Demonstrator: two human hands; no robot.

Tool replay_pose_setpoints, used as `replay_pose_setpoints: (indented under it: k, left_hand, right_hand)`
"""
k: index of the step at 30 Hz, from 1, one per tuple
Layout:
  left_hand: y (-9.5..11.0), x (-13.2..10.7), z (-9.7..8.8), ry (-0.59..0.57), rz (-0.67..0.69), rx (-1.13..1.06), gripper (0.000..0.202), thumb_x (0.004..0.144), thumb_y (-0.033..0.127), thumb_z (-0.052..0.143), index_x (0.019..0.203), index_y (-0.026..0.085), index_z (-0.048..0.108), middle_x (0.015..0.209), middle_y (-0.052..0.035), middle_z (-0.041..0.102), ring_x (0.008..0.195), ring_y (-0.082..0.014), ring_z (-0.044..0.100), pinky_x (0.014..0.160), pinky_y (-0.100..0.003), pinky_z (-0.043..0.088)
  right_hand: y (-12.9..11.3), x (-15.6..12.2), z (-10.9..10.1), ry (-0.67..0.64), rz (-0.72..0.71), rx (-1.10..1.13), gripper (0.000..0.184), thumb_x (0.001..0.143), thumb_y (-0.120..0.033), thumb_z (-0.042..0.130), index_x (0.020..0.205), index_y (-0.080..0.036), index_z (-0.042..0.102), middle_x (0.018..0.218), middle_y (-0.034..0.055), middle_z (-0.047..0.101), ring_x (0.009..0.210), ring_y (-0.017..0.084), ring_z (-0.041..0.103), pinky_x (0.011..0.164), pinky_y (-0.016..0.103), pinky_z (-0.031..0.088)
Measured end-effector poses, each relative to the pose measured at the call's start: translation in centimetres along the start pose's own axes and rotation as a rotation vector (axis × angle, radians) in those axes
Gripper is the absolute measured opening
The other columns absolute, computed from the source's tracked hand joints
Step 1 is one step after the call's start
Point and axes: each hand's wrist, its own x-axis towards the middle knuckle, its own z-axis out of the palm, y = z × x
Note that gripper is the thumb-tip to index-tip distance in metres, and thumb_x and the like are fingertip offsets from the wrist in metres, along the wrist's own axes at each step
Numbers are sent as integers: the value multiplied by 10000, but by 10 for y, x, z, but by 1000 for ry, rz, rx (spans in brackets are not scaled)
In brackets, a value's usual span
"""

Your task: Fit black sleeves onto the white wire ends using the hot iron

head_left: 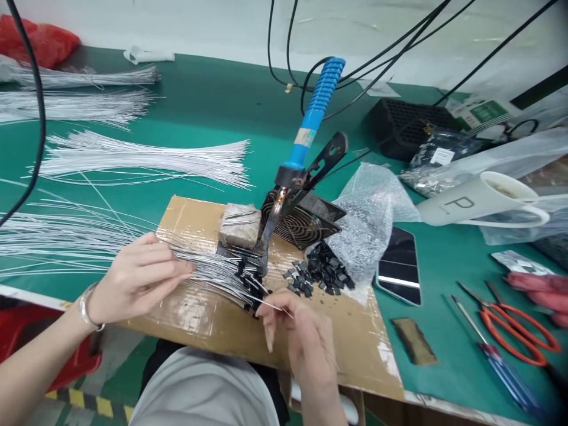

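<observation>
My left hand [141,277], with a bracelet at the wrist, is closed, thumb and fingers pinching thin silver-grey wire at the edge of a loose bundle of wires [213,271]. The bundle runs from the left over the cardboard [190,322]. My right hand [302,325] is closed too, its fingertips pinching the end of a wire at the bundle's right. Small black pieces sit along the wire ends between my hands, partly hidden. Just above stands a soldering iron [312,112] with a blue handle, clamped tip-down in a holder beside a greyish block [240,225].
Loose black square pieces [329,269] spill from a clear bag [366,207]. Tied wire bundles [146,157] lie at the left. Rightward are a phone [399,266], a white mug [479,200], orange-handled scissors [517,334] and a screwdriver [510,378]. Black cables hang above.
</observation>
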Motion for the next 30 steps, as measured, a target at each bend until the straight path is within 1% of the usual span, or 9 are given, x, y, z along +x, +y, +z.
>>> replay_pose_setpoints:
  k: [2, 5, 11, 15, 19, 22, 25, 28, 30]
  left_hand:
    - [1, -2, 1, 30, 82, 128, 238, 951, 54, 639, 1105, 220, 712, 680, 16, 686, 572, -161, 542, 600, -361, 371]
    - [0, -13, 6, 79, 152, 265, 352, 921, 28, 666, 1201, 238, 708, 739, 17, 747, 571, -152, 559, 584, -366, 378]
    - [-2, -47, 20, 62, 49, 355, 599, 925, 13, 682, 1401, 372, 630, 868, 36, 803, 640, -160, 669, 651, -368, 471]
    - [1, -56, 24, 27, 79, 358, 614, 935, 58, 683, 1435, 403, 591, 916, 38, 808, 631, -168, 673, 643, -374, 473]
    - [-2, -51, 31, 76, 64, 402, 528, 942, 86, 659, 1392, 361, 628, 880, 10, 793, 682, -193, 670, 693, -380, 458]
    - [-11, -38, 34, 96, 104, 395, 430, 915, 120, 682, 1318, 270, 660, 862, -22, 787, 684, -206, 615, 696, -382, 409]
    - [-14, -23, 32, 7, -9, 249, 390, 897, 190, 662, 1285, 182, 629, 978, -95, 788, 781, -249, 608, 734, -403, 398]
    - [0, -10, 29, -56, -173, 16, 365, 907, 191, 598, 1271, 177, 613, 1105, -119, 766, 963, -289, 633, 868, -449, 419]
    - [17, -1, 31, -63, -213, -116, 337, 935, 158, 571, 1268, 173, 616, 1141, -113, 754, 1048, -286, 627, 945, -455, 421]
  right_hand:
    - [-1, 0, 1, 28, 118, 60, 545, 996, -608, 591, 732, -163, 763, 695, 39, 637, 483, 116, 520, 406, 248, 378]
    - [0, 1, 0, 44, 212, 43, 462, 955, -536, 706, 673, -171, 699, 574, -14, 578, 420, 77, 437, 402, 218, 327]
    - [7, 4, -5, 12, 198, -19, 438, 953, -503, 731, 669, -177, 660, 460, -61, 492, 383, 60, 397, 405, 201, 294]
    - [9, 4, -4, 50, 246, -19, 453, 935, -525, 747, 664, -178, 638, 460, -67, 486, 372, 58, 393, 411, 209, 283]
    - [8, 2, -4, 20, 121, -81, 417, 1002, -447, 677, 679, -194, 601, 497, -66, 490, 395, 72, 421, 427, 218, 310]
    - [5, 1, -3, 21, -164, -300, 308, 1032, -236, 623, 727, -202, 596, 626, -32, 545, 561, 105, 508, 537, 238, 387]
    - [5, 1, 0, -28, -441, -515, 212, 983, -36, 584, 850, -200, 610, 760, 1, 598, 707, 128, 547, 636, 255, 433]
    - [9, 2, 2, -63, -497, -591, 235, 965, 27, 560, 897, -197, 588, 792, 5, 596, 731, 128, 545, 665, 258, 450]
    - [12, 2, 3, -76, -492, -609, 236, 967, 28, 560, 898, -198, 581, 797, 4, 595, 735, 127, 548, 675, 258, 455]
